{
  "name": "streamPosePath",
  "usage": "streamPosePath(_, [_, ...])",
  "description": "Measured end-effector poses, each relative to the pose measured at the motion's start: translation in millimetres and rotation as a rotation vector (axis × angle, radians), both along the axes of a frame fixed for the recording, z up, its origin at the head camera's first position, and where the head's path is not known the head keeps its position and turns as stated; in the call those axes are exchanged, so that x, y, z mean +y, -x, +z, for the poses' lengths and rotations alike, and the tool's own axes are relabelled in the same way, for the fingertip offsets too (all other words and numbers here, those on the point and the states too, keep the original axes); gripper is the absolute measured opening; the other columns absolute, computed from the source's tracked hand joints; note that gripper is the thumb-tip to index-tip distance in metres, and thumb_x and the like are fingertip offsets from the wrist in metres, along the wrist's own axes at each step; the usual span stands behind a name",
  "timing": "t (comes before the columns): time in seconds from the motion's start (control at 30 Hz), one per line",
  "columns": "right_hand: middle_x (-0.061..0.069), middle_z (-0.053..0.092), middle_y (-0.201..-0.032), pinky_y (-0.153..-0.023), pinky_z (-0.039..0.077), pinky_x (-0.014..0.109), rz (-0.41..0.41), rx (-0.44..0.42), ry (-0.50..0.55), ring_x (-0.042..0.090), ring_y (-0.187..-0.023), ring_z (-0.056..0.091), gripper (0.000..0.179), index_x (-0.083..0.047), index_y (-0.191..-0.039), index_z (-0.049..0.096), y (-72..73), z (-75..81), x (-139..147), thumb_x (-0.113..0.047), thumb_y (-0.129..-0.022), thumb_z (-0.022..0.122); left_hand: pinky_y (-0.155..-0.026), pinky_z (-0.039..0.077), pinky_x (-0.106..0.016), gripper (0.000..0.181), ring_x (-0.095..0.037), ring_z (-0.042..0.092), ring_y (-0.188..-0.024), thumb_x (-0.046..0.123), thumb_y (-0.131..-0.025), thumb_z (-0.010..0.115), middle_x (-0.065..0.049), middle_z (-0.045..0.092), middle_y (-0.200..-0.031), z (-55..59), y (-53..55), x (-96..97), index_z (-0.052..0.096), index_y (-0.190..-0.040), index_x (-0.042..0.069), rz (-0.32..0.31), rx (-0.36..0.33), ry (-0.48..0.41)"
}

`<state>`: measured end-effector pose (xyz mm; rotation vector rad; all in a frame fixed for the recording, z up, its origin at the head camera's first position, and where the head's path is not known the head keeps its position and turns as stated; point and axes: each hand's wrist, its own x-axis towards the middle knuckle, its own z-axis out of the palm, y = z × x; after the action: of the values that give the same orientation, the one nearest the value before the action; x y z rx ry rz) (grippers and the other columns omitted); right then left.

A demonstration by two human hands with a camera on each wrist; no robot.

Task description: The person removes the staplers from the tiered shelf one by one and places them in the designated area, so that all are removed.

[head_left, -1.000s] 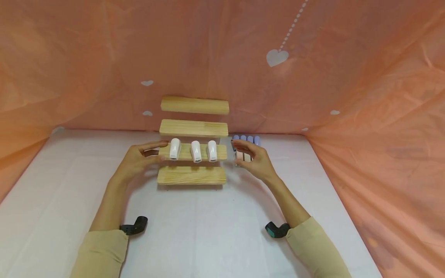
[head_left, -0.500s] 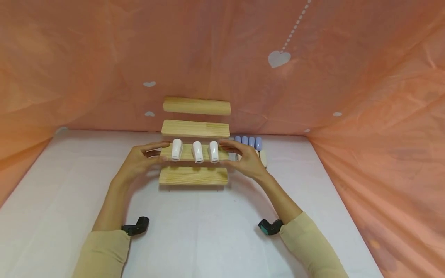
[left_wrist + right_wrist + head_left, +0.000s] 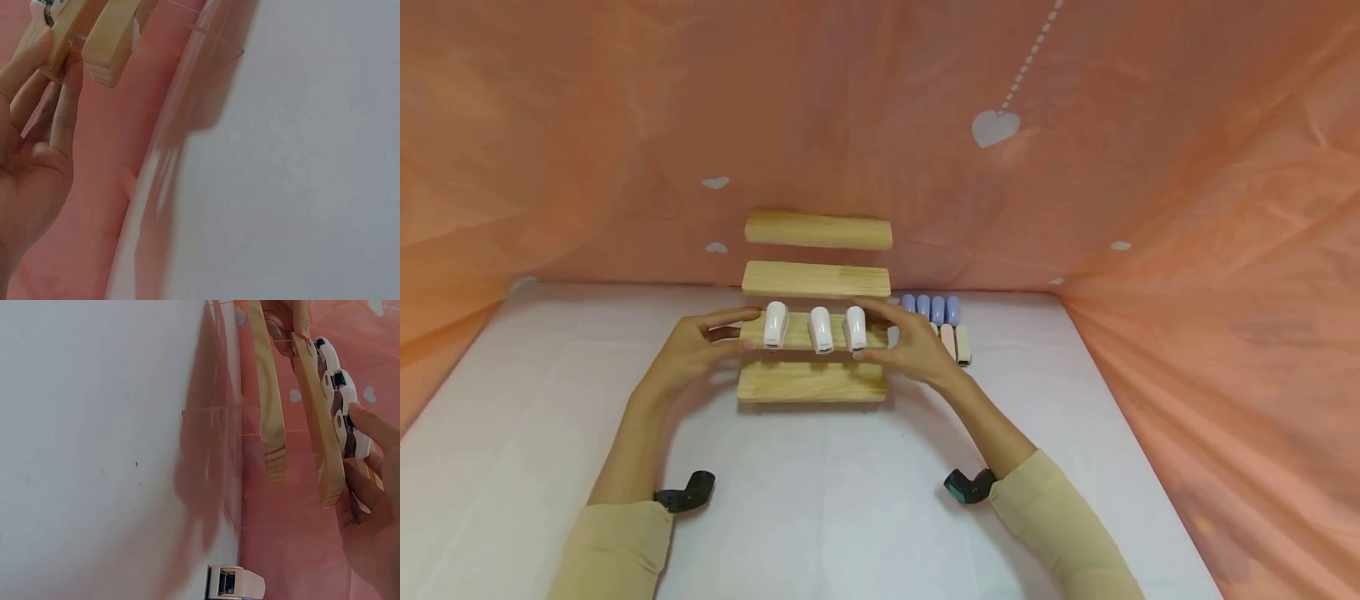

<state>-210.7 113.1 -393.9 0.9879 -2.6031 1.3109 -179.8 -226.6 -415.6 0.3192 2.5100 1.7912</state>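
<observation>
Three white mini staplers [image 3: 821, 330] stand in a row on one board of a tiered wooden shelf [image 3: 812, 382]. At that board's left end, my left hand [image 3: 688, 354] grips the wood, thumb in front and fingers behind; the left wrist view shows the thumb on the board's edge [image 3: 59, 50]. My right hand [image 3: 917, 346] reaches around the board's right end and pinches the rightmost stapler [image 3: 855, 328]. In the right wrist view, its thumb presses on the front of this stapler [image 3: 361, 439], while the other fingers curl behind and beneath it.
To the right of the shelf, on the white tabletop [image 3: 820, 500], stand several purple staplers [image 3: 937, 309] in a row, with cream and pink staplers [image 3: 963, 343] before them. An orange-pink cloth [image 3: 880, 125] hangs behind and along both sides.
My right hand has moved left from beside the purple and cream staplers to the rightmost white stapler on the shelf. My left hand has stayed at the board's left end.
</observation>
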Motion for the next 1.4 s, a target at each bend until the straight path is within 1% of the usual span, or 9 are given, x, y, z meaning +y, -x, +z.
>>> streamPosePath(0.13, [0.0,0.063,-0.133,-0.099,0.048,0.038,-0.032,0.013,-0.017,0.014,-0.114,0.059,0.072,-0.021,-0.14,0.058,-1.4,-2.6,-1.2,-0.03,-0.075,0.089,-0.091,0.048,-0.016,0.051,-0.018,0.054,-0.114,0.025,-0.09,0.076,-0.005,0.06,-0.137,-2.0,0.0,0.5,0.061,-0.136,0.008,-0.006,-0.003,0.002])
streamPosePath(0.3, [0.002,0.068,-0.123,-0.094,0.051,0.034,-0.018,0.027,0.007,0.015,-0.106,0.062,0.07,-0.017,-0.139,0.059,-1.4,-2.7,-0.8,-0.026,-0.076,0.088,-0.09,0.049,-0.016,0.052,-0.016,0.055,-0.114,0.026,-0.09,0.076,-0.004,0.059,-0.137,-1.6,-0.1,1.5,0.061,-0.137,0.009,0.004,-0.009,-0.011])
streamPosePath(0.4, [0.002,0.069,-0.12,-0.094,0.052,0.033,-0.011,0.016,0.023,0.015,-0.106,0.064,0.068,-0.016,-0.138,0.06,-1.8,-2.5,2.0,-0.022,-0.076,0.088,-0.09,0.049,-0.016,0.052,-0.014,0.057,-0.113,0.025,-0.09,0.076,-0.004,0.059,-0.137,-1.6,-0.4,1.2,0.061,-0.137,0.008,0.006,-0.004,-0.016])
streamPosePath(0.57, [0.007,0.068,-0.123,-0.097,0.052,0.042,-0.012,-0.009,0.076,0.022,-0.11,0.066,0.067,-0.011,-0.136,0.061,-3.5,-2.4,12.2,-0.015,-0.075,0.089,-0.089,0.05,-0.017,0.051,-0.014,0.058,-0.111,0.023,-0.09,0.076,-0.005,0.059,-0.137,-1.8,-0.9,0.2,0.061,-0.136,0.007,0.003,0.015,-0.02])
streamPosePath(0.73, [0.01,0.067,-0.126,-0.098,0.051,0.043,-0.021,-0.033,0.117,0.029,-0.111,0.066,0.065,-0.006,-0.133,0.062,-3.5,-3.7,24.6,-0.011,-0.074,0.089,-0.089,0.05,-0.016,0.051,-0.014,0.058,-0.11,0.024,-0.09,0.076,-0.002,0.06,-0.135,-0.8,-1.4,-0.2,0.061,-0.136,0.007,0.008,0.022,-0.017])
streamPosePath(0.93, [0.013,0.066,-0.126,-0.096,0.05,0.054,-0.033,-0.071,0.148,0.029,-0.11,0.065,0.062,-0.003,-0.132,0.061,-5.6,-3.9,39.0,-0.003,-0.076,0.086,-0.088,0.051,-0.017,0.05,-0.014,0.059,-0.11,0.022,-0.091,0.075,-0.003,0.06,-0.135,0.8,-1.5,0.0,0.061,-0.136,0.005,0.006,0.026,-0.023])
streamPosePath(1.03, [0.012,0.067,-0.125,-0.096,0.051,0.053,-0.062,-0.058,0.126,0.027,-0.11,0.065,0.063,-0.004,-0.134,0.061,-7.7,-4.9,46.7,-0.004,-0.076,0.086,-0.089,0.05,-0.016,0.051,-0.014,0.059,-0.11,0.024,-0.09,0.076,-0.004,0.06,-0.136,1.5,-1.2,0.2,0.062,-0.136,0.006,0.012,0.021,-0.017])
streamPosePath(1.2, [0.011,0.069,-0.121,-0.095,0.051,0.053,-0.11,-0.059,0.097,0.028,-0.108,0.067,0.063,-0.009,-0.133,0.063,-12.5,-14.7,62.9,-0.005,-0.075,0.087,-0.09,0.05,-0.017,0.05,-0.015,0.058,-0.111,0.023,-0.091,0.076,-0.001,0.06,-0.135,-0.6,0.4,0.0,0.061,-0.136,0.006,0.002,0.018,-0.027])
streamPosePath(1.4, [0.014,0.068,-0.123,-0.094,0.053,0.049,-0.134,-0.117,0.083,0.032,-0.11,0.066,0.063,-0.007,-0.135,0.061,-17.7,-27.6,76.4,-0.004,-0.076,0.086,-0.091,0.048,-0.016,0.051,-0.017,0.055,-0.114,0.026,-0.09,0.076,0.001,0.061,-0.135,-2.0,-0.3,-0.4,0.062,-0.137,0.01,0.012,0.003,-0.008])
